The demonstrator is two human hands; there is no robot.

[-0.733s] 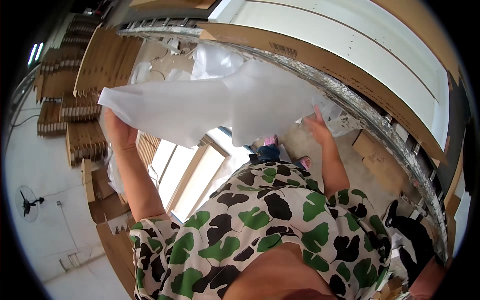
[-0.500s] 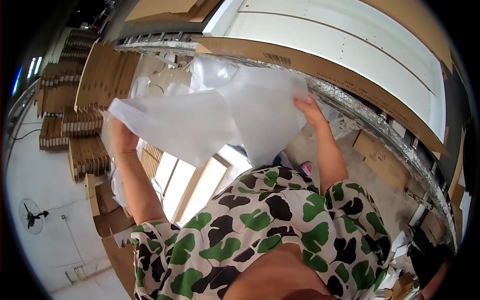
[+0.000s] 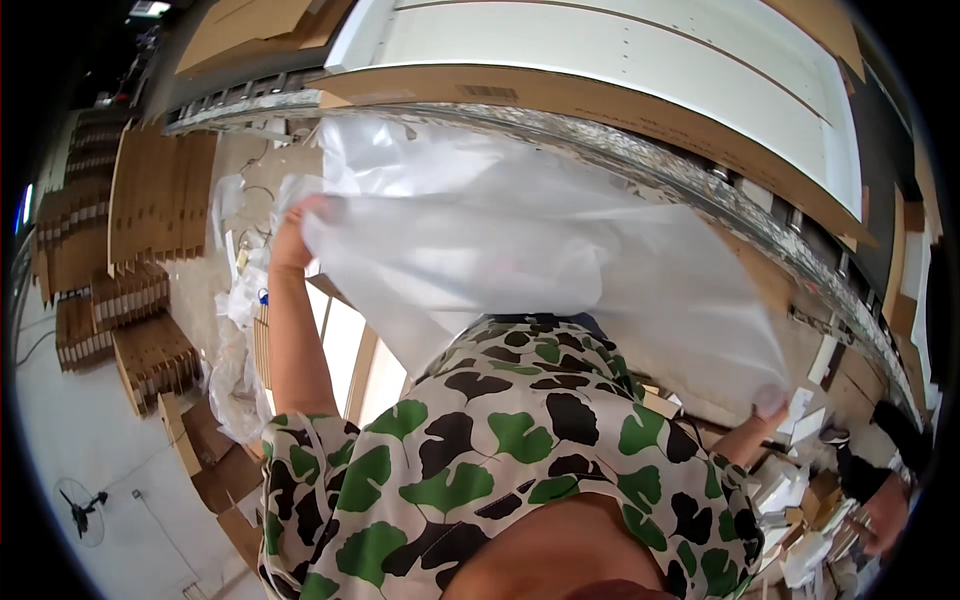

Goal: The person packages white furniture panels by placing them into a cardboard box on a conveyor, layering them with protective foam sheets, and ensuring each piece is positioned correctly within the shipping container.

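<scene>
A large translucent white foam sheet is spread wide in front of my body, between me and the conveyor. My left hand is closed on its upper left corner, the fingertips partly covered by the sheet. Far out to the right and lower down, my right hand grips the opposite corner, its fingers seen blurred through the material. Beyond the sheet, an open carton with a white panel inside lies on the conveyor.
The conveyor's worn metal rail curves across the far side. Stacked brown cardboard stands at left, with crumpled plastic nearer me. White boards lie beside my left forearm. At lower right, another person's arm shows near scattered packaging scraps.
My right hand has swung outward and down to the right, stretching the sheet much wider. My left hand stays on its corner, slightly higher. My view has shifted right.
</scene>
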